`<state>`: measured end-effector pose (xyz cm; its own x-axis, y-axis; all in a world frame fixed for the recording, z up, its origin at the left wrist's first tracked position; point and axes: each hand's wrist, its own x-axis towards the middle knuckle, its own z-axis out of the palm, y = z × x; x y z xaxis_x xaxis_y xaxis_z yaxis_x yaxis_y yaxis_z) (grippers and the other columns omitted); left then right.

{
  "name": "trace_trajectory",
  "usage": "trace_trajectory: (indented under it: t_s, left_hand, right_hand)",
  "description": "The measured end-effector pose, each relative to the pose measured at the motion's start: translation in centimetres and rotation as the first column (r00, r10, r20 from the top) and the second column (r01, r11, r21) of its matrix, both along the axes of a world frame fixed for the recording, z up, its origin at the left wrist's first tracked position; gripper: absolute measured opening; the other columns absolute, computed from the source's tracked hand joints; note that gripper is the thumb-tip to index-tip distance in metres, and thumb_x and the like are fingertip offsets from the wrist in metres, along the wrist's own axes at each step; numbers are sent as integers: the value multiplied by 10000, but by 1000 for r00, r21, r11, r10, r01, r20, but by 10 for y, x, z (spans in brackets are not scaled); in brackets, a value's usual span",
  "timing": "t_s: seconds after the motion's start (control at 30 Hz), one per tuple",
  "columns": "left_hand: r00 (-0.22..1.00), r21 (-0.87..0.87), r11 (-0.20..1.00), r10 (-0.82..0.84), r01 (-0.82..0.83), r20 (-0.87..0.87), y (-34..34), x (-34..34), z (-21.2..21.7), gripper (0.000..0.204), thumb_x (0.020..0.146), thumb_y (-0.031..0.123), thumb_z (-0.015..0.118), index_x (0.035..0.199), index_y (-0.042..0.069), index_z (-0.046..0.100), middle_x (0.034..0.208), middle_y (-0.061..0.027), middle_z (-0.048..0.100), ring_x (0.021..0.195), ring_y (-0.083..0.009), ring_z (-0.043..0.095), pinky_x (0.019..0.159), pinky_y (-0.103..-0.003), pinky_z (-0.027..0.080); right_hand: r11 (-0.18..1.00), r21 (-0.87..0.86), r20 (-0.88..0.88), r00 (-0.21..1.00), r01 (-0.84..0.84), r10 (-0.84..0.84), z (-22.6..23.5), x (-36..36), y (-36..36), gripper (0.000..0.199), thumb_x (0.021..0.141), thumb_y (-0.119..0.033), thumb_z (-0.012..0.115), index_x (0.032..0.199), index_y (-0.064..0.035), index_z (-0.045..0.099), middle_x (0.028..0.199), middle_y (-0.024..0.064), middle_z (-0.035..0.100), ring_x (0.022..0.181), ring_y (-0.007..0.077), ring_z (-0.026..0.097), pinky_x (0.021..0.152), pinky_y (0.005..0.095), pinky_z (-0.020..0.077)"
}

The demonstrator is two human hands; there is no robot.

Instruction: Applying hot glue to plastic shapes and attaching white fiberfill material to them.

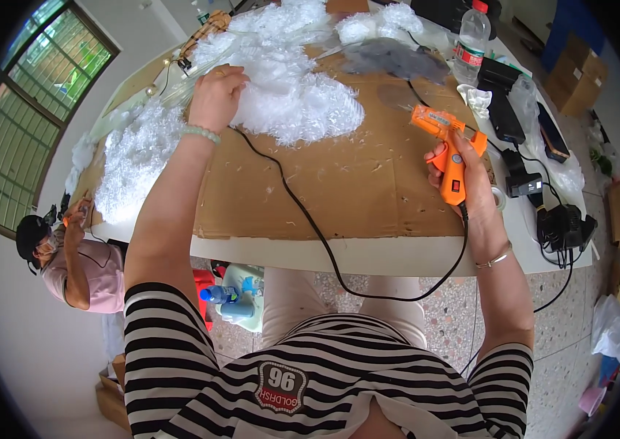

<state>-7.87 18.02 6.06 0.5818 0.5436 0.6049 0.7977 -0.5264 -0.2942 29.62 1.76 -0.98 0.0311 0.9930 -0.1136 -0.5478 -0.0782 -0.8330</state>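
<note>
My right hand (458, 172) is wrapped round the handle of an orange hot glue gun (454, 179), its nozzle pointing up and left over the cardboard. From its base a black cord (302, 208) loops below the table edge and back up toward my left hand. My left hand (218, 94), farther off at the left, has its fingers curled in beside a heap of white, shiny, fringed material (291, 102). What those fingers hold, if anything, is hidden. Clear thin strips (177, 89) lie just left of that hand. Another white fringed pile (138, 164) rests beside my left forearm.
A brown cardboard sheet (368, 197) covers much of the white table. Grey sheer material (397, 60) lies toward the back. At the right are a clear bottle (472, 40), a phone (553, 132) and black adapters (564, 225) with cables. Another person (79, 267) works at the far left.
</note>
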Motion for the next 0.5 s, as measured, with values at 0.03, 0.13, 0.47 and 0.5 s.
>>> trace_trajectory:
  t_s: [0.03, 0.13, 0.47, 0.5]
  left_hand:
    - [980, -68, 997, 40, -27, 193, -1, 6, 11, 168, 777, 72, 605, 924, 119, 672, 986, -64, 644, 990, -249, 580, 826, -360, 443]
    - [772, -133, 989, 41, 58, 635, 1, 11, 39, 186, 859, 144, 551, 968, 16, 630, 692, -120, 627, 617, -233, 589, 589, -298, 462]
    - [790, -471, 782, -45, 409, 611, -36, 95, 51, 220, 805, 194, 651, 884, -11, 654, 702, -51, 635, 623, -110, 543, 583, -258, 447]
    - [777, -465, 756, -90, 460, 623, -31, 106, 39, 224, 798, 208, 658, 868, -4, 660, 707, -62, 640, 621, -125, 552, 592, -263, 453]
  right_hand:
    - [1000, -1, -2, 1000, -1, 1, 0, 1, -1, 348, 894, -409, 504, 804, -76, 548, 774, 103, 603, 587, 138, 469, 522, 257, 362]
    - [999, 45, -47, 999, -19, 21, 1, 4, 0, 343, 898, -405, 498, 803, -80, 548, 774, 88, 599, 588, 131, 469, 521, 248, 363]
    - [985, 122, -129, 986, 119, -103, 9, 19, 4, 314, 898, -378, 522, 828, -72, 524, 773, 70, 581, 585, 117, 480, 499, 228, 367]
    - [985, 126, -126, 987, 118, -103, 9, 22, 4, 314, 898, -378, 522, 828, -72, 524, 773, 70, 581, 585, 117, 480, 499, 228, 367]
